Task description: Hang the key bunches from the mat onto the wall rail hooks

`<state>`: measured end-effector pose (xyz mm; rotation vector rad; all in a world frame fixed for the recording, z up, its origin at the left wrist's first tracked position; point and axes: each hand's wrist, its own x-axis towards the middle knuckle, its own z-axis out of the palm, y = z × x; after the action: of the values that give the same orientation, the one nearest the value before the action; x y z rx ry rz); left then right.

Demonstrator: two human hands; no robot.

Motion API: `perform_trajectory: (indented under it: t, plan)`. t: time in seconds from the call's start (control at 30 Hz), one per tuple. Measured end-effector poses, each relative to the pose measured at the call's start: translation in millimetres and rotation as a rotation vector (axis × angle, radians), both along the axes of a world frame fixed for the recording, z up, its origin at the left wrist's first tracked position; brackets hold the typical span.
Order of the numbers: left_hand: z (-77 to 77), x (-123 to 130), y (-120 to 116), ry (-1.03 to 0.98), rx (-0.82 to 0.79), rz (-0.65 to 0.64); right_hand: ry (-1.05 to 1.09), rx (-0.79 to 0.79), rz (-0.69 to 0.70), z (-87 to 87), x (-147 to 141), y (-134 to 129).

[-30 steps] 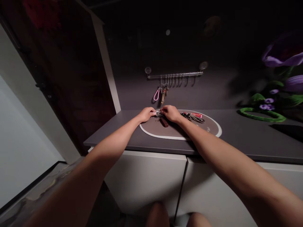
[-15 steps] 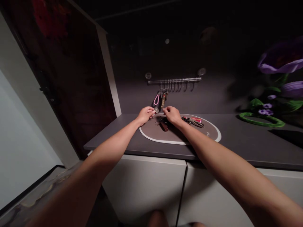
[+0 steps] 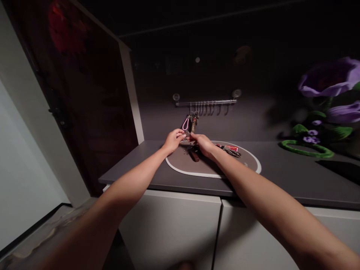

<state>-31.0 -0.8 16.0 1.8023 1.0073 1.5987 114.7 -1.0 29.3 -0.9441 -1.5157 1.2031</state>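
Observation:
In front of the wall, just above the mat, my left hand (image 3: 172,142) is closed in a pinch on a small round shiny key ring (image 3: 187,133). My right hand (image 3: 204,144) has its thumb and fingers pinched at the ring's right side, close to my left fingertips. Right behind my hands hang a pink strap loop (image 3: 185,123) and a brown keychain with lettering (image 3: 193,125), on hooks of a clear rail (image 3: 206,102). Below my fingers lies a dark brown key case (image 3: 194,155) among small metal pieces, partly hidden by my right hand.
The oval mat (image 3: 197,174) with a white rim lies on the dark counter (image 3: 129,165). A bundle of cord (image 3: 232,151) and a red packet (image 3: 231,148) are on its right. Purple artificial flowers (image 3: 329,80) with a green ring base (image 3: 306,152) stand far right.
My right hand has moved left to meet the ring in my left hand; the gap between the fingertips has closed. The view has tilted slightly up.

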Motion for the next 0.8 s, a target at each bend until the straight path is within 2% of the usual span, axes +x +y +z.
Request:
perform_trajectory:
  t: [0.3,0.47,0.6,0.8]
  plan:
    - [4.0,-1,-4,0.137,0.094,0.082,0.124,-0.023,0.003,-5.1,2,8]
    - [5.9,-1,-7,0.223,0.143,0.158,0.150,-0.016,-0.046,-5.1,2,8]
    - [5.5,-1,-10,0.264,0.146,0.175,0.138,0.062,-0.105,-4.4,3,8]
    - [1.5,3,-12,0.297,0.039,0.146,0.064,0.257,-0.143,-6.5,6,14]
